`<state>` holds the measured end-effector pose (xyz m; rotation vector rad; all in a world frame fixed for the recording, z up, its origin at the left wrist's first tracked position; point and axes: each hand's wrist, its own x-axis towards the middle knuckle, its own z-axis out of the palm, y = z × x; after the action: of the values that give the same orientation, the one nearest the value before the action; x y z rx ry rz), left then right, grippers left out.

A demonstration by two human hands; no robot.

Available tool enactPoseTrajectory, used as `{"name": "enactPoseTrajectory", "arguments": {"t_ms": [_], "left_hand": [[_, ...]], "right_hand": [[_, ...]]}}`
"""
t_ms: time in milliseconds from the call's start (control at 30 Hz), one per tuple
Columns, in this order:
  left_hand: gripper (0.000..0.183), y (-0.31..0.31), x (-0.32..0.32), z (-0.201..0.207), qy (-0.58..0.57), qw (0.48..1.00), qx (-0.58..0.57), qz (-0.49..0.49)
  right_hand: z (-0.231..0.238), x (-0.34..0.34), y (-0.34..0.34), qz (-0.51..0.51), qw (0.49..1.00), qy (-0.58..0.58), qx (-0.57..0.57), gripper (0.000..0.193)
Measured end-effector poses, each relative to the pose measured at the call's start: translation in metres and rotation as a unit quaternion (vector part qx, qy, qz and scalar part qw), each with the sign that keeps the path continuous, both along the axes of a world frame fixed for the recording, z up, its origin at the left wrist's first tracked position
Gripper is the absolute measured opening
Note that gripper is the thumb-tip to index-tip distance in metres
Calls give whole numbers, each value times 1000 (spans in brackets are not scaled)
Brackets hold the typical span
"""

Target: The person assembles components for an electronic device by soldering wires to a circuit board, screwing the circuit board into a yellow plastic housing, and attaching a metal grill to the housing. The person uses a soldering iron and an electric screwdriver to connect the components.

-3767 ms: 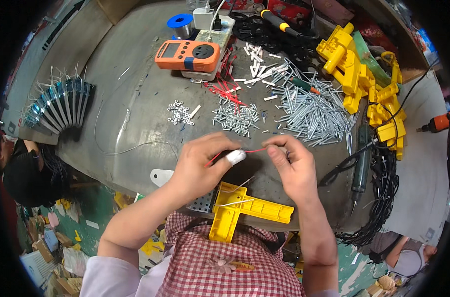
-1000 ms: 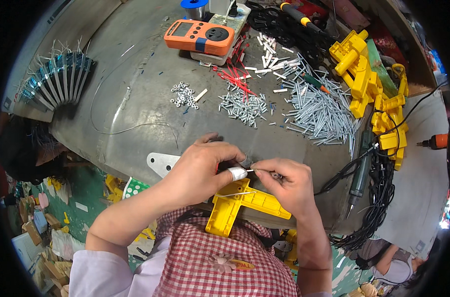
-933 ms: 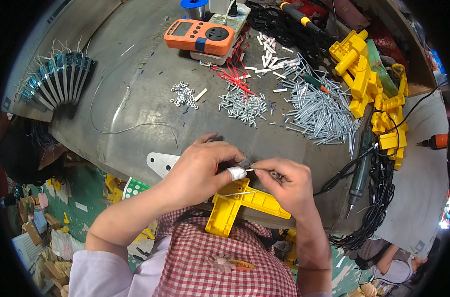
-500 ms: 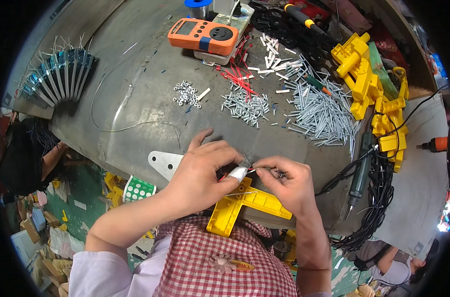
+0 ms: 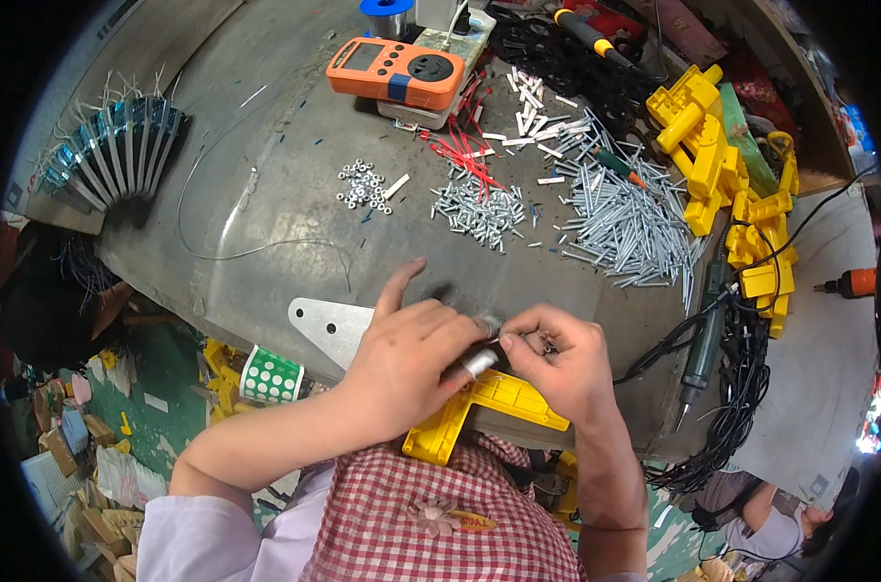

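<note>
Just beyond a yellow L-shaped plastic housing (image 5: 520, 397), my two hands meet near the table's front edge. My left hand (image 5: 406, 357) is closed in a pinch, one finger stretched out and a white wrap on the thumb; what it pinches is hidden. My right hand (image 5: 562, 357) pinches thumb to forefinger beside it, and small shiny metal pieces (image 5: 549, 343) show among its curled fingers. The housing lies partly under both hands, its open ribbed side up. A flat metal plate with holes (image 5: 326, 328) lies left of my left hand.
Piles of nuts (image 5: 365, 186), short screws (image 5: 479, 213) and long screws (image 5: 624, 218) lie ahead. An orange meter (image 5: 397, 73) stands behind them. At right are yellow housings (image 5: 712, 160), a power screwdriver (image 5: 704, 339) and black cables (image 5: 726, 417). A green dotted roll (image 5: 272, 374) sits at left.
My left hand has shifted slightly right and its thumb has lowered. The pale wire end visible between my fingertips before is now out of sight. The housing has barely moved.
</note>
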<state>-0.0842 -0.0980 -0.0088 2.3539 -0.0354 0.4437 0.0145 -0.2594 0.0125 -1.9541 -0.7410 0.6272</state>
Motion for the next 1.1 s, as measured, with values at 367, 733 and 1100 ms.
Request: {"name": "enactPoseTrajectory", "arguments": {"t_ms": [367,733,1100], "left_hand": [[18,11,8,2,112,977,-182,1],[26,12,7,4,144,969,-203,3],[40,14,4,4,149,969,-197,-2]], "right_hand": [[-11,6,-6,-48,997,51,35,14],[-10,5,-2,-59,996,69,6,11],[-5,11,-5,-40,976,197,87,16]]}}
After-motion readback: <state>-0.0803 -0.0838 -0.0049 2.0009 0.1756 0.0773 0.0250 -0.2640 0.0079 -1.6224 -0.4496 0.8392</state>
